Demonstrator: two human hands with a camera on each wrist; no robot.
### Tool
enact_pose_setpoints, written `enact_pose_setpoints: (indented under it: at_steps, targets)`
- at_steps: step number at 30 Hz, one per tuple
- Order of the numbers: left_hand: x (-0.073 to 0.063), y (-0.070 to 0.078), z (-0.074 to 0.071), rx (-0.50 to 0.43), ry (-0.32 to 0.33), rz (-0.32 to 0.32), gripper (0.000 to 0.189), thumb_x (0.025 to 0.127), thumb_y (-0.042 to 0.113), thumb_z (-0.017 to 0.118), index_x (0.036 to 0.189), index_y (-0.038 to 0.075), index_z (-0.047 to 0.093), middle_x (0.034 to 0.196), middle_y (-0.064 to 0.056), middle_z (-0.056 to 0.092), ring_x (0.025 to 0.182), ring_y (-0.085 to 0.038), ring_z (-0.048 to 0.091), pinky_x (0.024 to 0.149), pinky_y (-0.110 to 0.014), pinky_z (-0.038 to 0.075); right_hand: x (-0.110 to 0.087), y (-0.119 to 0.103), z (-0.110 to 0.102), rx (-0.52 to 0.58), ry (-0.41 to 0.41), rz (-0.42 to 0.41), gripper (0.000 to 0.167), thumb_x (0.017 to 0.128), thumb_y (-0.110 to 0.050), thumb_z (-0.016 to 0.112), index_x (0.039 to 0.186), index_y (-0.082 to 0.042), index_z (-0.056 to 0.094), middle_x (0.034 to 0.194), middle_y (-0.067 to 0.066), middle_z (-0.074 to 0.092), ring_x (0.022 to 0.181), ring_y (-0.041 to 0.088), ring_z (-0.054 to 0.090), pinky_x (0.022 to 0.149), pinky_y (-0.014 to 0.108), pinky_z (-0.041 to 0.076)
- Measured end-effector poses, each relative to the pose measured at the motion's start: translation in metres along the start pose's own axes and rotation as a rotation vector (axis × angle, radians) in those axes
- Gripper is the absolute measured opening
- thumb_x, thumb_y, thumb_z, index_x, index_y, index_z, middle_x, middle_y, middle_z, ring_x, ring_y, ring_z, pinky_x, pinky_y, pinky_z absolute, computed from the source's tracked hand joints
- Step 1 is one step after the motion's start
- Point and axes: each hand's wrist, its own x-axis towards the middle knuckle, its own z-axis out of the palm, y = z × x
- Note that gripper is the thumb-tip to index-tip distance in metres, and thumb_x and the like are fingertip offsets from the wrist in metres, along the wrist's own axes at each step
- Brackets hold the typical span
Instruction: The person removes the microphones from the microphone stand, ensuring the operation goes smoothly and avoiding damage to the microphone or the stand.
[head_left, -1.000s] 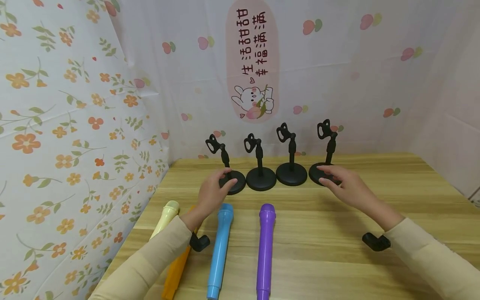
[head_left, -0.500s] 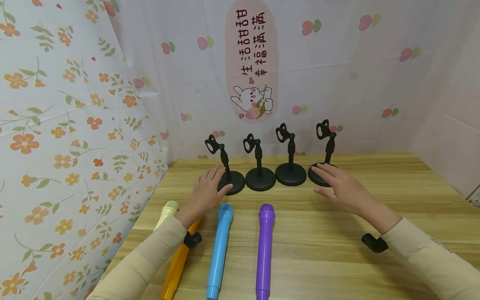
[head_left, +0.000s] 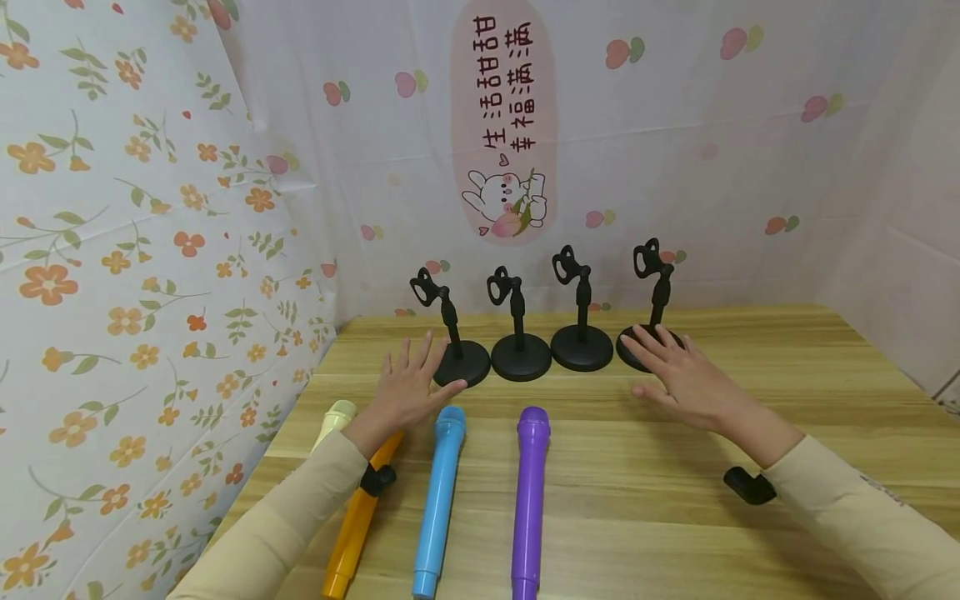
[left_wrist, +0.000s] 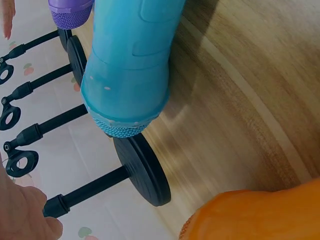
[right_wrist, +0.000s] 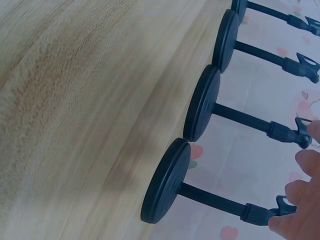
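Observation:
My left hand [head_left: 408, 387], fingers spread and holding nothing, hovers in front of the leftmost black microphone stand [head_left: 465, 367]. To the right, my empty right hand [head_left: 690, 379] has its fingers fanned out, overlapping the base of the rightmost microphone stand [head_left: 661, 293]. Two more stands, one with a round base [head_left: 521, 358], fill the row between. Below the left hand lie an orange microphone [head_left: 358, 529], partly hidden by the wrist, and a blue microphone [head_left: 438, 504]. A purple microphone [head_left: 531, 504] lies near the middle. Most of the cream microphone [head_left: 337, 416] is behind the left forearm.
Everything stands on a wood-grain table [head_left: 622, 517]. A white printed cloth [head_left: 660, 150] hangs behind the stands, and a floral cloth [head_left: 150, 275] borders the left side. Black wrist mounts [head_left: 750, 485] show at both wrists.
Both hands have gone from loosely curved fingers near the outer stands' bases to spread fingers. The left hand has shifted left and slightly back. Stands and microphones have stayed in place.

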Motion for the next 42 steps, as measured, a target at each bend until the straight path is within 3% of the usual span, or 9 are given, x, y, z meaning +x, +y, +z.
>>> enact_pose_setpoints:
  at_steps: [5,19,29,33,42]
  targets:
    - [-0.0009,-0.0029,0.0030,0.022,-0.013,-0.003,0.088,0.092,0.070,0.040,0.157,0.018,0.012,0.161,-0.013,0.010,0.144,-0.044,0.005,0.109,-0.067,0.001,-0.0008,-0.0009,0.0012,-0.024,-0.025,-0.006,0.077,0.096,-0.052,0.052,0.156,-0.014,0.020,0.159,0.019,0.013,0.138,0.053,0.015,0.105,0.071,0.008]
    - [-0.0021,-0.0041,0.0048,0.041,-0.007,-0.010,0.093,0.088,0.075,0.041,0.157,0.020,0.011,0.161,-0.012,0.007,0.144,-0.044,0.004,0.109,-0.066,-0.001,-0.0021,-0.0021,0.0028,-0.044,-0.053,0.014,0.081,0.095,-0.054,0.053,0.156,-0.012,0.021,0.160,0.020,0.007,0.138,0.055,0.011,0.104,0.073,0.007]
    - [-0.0029,-0.0064,0.0082,0.062,0.026,-0.004,0.097,0.085,0.078,0.041,0.157,0.021,0.010,0.161,-0.011,0.006,0.144,-0.043,0.003,0.109,-0.065,-0.002,-0.0033,-0.0018,0.0026,-0.054,-0.065,0.048,0.083,0.093,-0.056,0.055,0.156,-0.012,0.021,0.159,0.021,0.006,0.140,0.052,0.005,0.104,0.073,0.006]
    - [-0.0040,-0.0061,0.0081,0.067,0.019,0.001,0.098,0.084,0.078,0.042,0.157,0.022,0.007,0.161,-0.010,0.003,0.145,-0.041,-0.001,0.109,-0.064,-0.005,-0.0045,-0.0019,0.0029,-0.068,-0.065,0.062,0.085,0.092,-0.054,0.058,0.156,-0.012,0.020,0.159,0.022,0.007,0.140,0.052,0.006,0.103,0.074,0.007]
    - [-0.0059,-0.0037,0.0064,0.087,0.013,0.004,0.100,0.084,0.079,0.042,0.157,0.020,0.010,0.161,-0.012,0.005,0.144,-0.042,0.000,0.109,-0.066,0.000,-0.0066,-0.0012,0.0040,-0.094,-0.063,0.079,0.088,0.090,-0.055,0.060,0.156,-0.013,0.019,0.159,0.022,0.008,0.139,0.054,0.010,0.103,0.074,0.006]
